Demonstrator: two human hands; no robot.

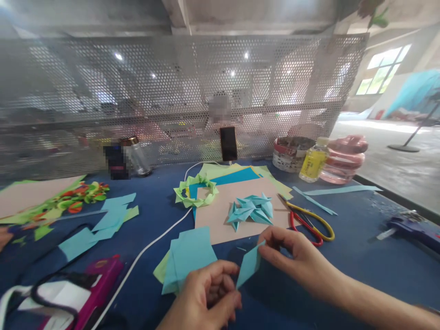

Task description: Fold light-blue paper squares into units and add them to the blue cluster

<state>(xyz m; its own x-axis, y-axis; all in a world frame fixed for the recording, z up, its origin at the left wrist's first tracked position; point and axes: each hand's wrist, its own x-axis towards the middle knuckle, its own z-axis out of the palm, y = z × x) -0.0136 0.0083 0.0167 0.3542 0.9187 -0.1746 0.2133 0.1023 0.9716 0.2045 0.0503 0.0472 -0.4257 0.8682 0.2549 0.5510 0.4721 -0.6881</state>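
Observation:
A small light-blue paper piece (249, 266) is held upright and slanted between my two hands. My right hand (292, 254) pinches its upper right corner between thumb and fingers. My left hand (211, 293) is curled, with its index finger and thumb closed at the paper's lower left edge. Beside my left hand lies a stack of light-blue paper squares (192, 252) with green sheets under it. Folded light-blue paper pieces (252, 208) rest on a beige sheet (215, 231) beyond my hands. A ring of folded green paper (206, 197) sits farther back.
Scissors (309, 224) with red and yellow handles lie right of the beige sheet. A glue gun (412, 231) is at the far right. Leftward are more blue squares (112, 217), a magenta power strip (103, 279) and a white cable (151, 247). Another person's hand (4, 237) shows at the left edge.

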